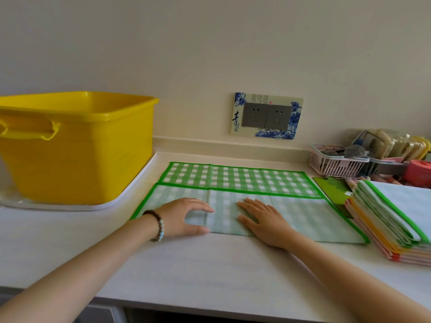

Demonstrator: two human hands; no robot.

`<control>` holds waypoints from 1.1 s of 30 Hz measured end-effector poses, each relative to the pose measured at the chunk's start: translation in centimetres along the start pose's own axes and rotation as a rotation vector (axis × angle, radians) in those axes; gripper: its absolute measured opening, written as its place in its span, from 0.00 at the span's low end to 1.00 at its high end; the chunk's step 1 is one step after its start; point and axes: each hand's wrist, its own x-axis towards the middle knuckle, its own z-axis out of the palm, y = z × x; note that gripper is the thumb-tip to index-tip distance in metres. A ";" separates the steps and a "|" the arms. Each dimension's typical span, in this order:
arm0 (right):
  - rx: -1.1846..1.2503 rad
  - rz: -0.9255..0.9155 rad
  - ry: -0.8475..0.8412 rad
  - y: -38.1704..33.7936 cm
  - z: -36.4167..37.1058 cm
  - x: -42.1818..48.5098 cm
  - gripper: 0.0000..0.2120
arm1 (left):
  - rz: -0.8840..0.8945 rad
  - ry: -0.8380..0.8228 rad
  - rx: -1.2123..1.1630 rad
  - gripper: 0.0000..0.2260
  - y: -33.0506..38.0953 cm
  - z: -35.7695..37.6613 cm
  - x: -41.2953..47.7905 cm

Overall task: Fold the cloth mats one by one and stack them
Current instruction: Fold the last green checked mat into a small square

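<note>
Though folded just once, lies flat on pale countertop: green-checked cloth mat, pressed under left hand and right hand, fingers spread, gripping nothing. Just right, stack of folded colour-edged mats. Left, yellow plastic tub on white tray, contents hidden. Behind stack, pink slatted basket of clutter.

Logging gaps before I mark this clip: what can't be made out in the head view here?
Head view: inside of the yellow plastic tub, hidden by its own wall.
Head view: stack of folded cloth mats, cut off by the right edge; count unclear.
Head view: contents of the pink plastic basket, blurred and small.
Head view: flat dark green item, partly under the stack.
</note>
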 end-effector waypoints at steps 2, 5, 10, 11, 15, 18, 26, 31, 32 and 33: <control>0.019 -0.007 0.025 0.0 0.1 0.0 0.25 | 0.035 0.012 0.011 0.19 0.0 0.1 0.1; 0.063 -0.019 0.037 0.2 -0.1 0.1 0.24 | 0.057 0.000 0.106 0.16 0.0 -0.2 -0.1; 0.162 -0.074 0.026 0.5 -1.0 -0.3 0.20 | 0.103 0.004 0.337 0.15 0.7 -0.3 -0.2; 0.184 -0.094 0.013 0.5 -1.2 -0.6 0.19 | 0.092 0.020 0.328 0.14 0.8 -0.3 -0.3; 0.187 -0.164 -0.047 0.8 -1.7 -2.1 0.18 | 0.056 0.037 0.313 0.12 0.9 -0.3 -0.4; 0.131 -0.204 -0.030 1.7 -2.1 -3.3 0.19 | 0.007 0.064 0.218 0.12 1.0 -0.6 -0.4; 0.172 -0.059 -0.077 4.9 -6.3 -5.3 0.11 | -0.077 -0.027 -0.056 0.21 1.1 -3.0 -0.2; 0.221 -0.087 -0.299 4.3 -10.0 -6.6 0.21 | -0.130 -0.214 0.026 0.16 2.9 -6.2 -0.1; 0.236 -0.088 -0.338 4.1 -10.8 -6.7 0.20 | -0.142 -0.213 0.047 0.19 3.2 -6.8 0.1; 0.257 -0.084 -0.357 3.7 -11.7 -6.9 0.16 | -0.153 -0.205 0.059 0.21 3.7 -7.4 0.2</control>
